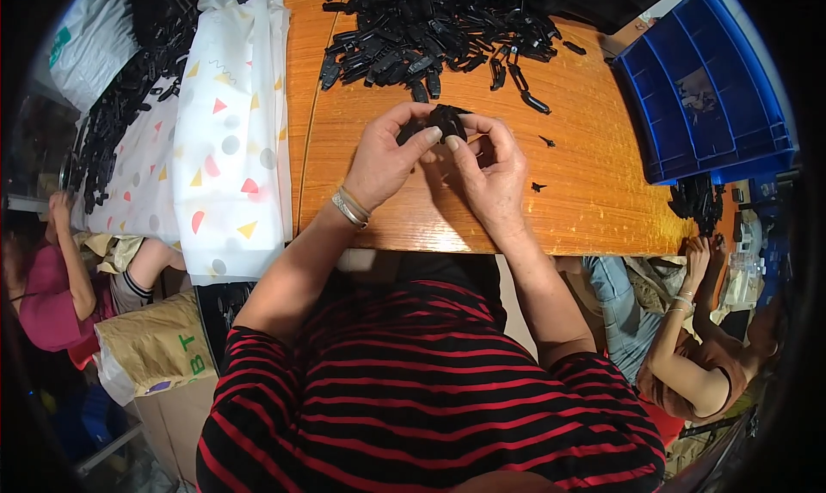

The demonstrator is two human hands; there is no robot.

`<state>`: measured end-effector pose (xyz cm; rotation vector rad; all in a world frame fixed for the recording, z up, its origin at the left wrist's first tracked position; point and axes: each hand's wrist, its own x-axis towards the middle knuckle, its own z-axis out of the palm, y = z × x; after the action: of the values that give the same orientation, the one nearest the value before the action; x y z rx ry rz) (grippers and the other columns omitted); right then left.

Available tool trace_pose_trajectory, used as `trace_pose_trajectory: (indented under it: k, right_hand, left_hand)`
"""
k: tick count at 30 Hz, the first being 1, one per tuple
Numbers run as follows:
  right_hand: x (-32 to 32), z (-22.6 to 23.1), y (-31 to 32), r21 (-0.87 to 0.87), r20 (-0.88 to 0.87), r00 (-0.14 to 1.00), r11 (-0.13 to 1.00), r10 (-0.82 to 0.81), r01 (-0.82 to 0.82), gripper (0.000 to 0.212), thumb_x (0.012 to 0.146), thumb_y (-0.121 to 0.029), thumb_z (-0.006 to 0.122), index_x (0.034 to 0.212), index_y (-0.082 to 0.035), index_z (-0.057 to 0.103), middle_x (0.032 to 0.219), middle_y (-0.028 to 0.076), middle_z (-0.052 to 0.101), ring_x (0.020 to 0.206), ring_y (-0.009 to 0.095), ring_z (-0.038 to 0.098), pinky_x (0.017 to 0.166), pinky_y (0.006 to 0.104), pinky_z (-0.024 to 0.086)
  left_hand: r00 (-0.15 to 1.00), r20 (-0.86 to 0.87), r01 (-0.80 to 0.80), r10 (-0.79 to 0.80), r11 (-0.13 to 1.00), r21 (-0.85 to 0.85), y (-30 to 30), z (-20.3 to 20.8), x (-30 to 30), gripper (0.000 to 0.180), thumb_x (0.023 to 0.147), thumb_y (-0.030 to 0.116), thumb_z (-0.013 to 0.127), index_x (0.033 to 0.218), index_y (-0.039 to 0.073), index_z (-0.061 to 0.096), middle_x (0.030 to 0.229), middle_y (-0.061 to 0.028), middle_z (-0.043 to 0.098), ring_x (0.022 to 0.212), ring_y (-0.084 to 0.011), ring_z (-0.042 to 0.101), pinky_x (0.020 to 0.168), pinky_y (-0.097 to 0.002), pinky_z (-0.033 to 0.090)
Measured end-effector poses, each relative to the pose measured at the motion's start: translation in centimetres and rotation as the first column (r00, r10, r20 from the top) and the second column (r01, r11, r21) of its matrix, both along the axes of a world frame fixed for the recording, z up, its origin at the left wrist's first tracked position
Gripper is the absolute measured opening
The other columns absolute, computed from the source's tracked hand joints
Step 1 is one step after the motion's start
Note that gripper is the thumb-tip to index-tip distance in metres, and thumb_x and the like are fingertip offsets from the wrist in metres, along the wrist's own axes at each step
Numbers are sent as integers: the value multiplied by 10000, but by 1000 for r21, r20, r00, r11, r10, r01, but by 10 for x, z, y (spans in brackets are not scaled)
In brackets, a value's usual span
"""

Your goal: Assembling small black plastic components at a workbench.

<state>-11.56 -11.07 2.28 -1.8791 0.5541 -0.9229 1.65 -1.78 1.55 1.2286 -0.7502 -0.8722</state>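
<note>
Between both hands, above the wooden table (370, 209), I hold a small black plastic part (448, 121). My left hand (389, 153) pinches it with thumb and fingertips from the left side. From the right, my right hand (492, 168) grips the same part, its thumb pressed on the near face. The fingers cover much of the part, so its exact kind cannot be made out. Just beyond my hands lies a large heap of black plastic clip-like parts (430, 33). Two tiny black pieces, one upper (547, 141) and one lower (539, 187), lie on the tabletop to the right.
A patterned white plastic cover (231, 149) lies along the left, with more black parts (103, 140) beyond it. At the right a blue plastic bin (688, 89) stands near another small pile (699, 202). Co-workers sit on both sides; a brown paper sack (155, 342) stands lower left.
</note>
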Motion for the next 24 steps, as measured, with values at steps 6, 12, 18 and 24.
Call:
trace_pose_trajectory:
  k: [6, 12, 18, 24]
  right_hand:
    - [0, 4, 0, -70, -8, 1000, 998, 6, -7, 230, 825, 10, 696, 1047, -6, 639, 895, 16, 581, 687, 43, 552, 585, 188, 458]
    - [2, -2, 8, -301, -46, 997, 953, -57, 41, 275, 765, 12, 731, 1026, -18, 647, 871, 76, 586, 667, 128, 591, 570, 234, 483]
    - [0, -16, 20, -315, -43, 995, 946, -94, 75, 388, 744, -34, 768, 1095, -29, 603, 938, 99, 589, 685, 184, 599, 566, 273, 489]
    - [3, -18, 34, -173, 13, 995, 980, 99, -95, 449, 819, -126, 732, 1204, -14, 530, 936, 107, 597, 699, 156, 587, 598, 266, 487]
  left_hand:
    - [999, 52, -15, 17, 999, -50, 1, -1, -2, 256, 902, 47, 629, 1150, -6, 594, 910, 0, 602, 717, -47, 585, 608, -181, 486]
    - [992, 107, -52, 60, 995, -80, 3, -18, -10, 257, 931, 105, 610, 1164, -3, 596, 923, -11, 618, 763, -69, 588, 671, -202, 489]
    - [990, 63, -115, 126, 980, -163, 5, -18, -24, 213, 999, 188, 501, 1023, 1, 599, 838, -15, 600, 738, -67, 546, 669, -210, 463]
    - [1000, -19, 3, -6, 990, -143, 19, 1, -26, 365, 1044, 321, 377, 901, 40, 561, 795, -9, 558, 721, -74, 508, 686, -217, 434]
